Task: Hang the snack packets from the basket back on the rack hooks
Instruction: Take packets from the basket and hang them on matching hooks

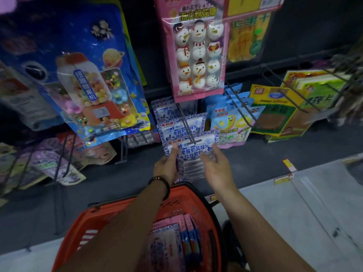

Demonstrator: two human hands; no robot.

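The dark rack fills the top of the view, with many bags on its hooks. A red basket sits low, under the person's arms, and more snack packets stand in it near its far right side. A big blue candy bag hangs at the rack's left side. A pink snowman bag hangs near the middle. Below it, two blue and white packets hang on a thin hook. The same kind of packet is held up at the hook's tip; whether it is on the hook is not clear. The left hand grips its left edge. The right hand pinches its right edge. A dark bracelet is on the left wrist.
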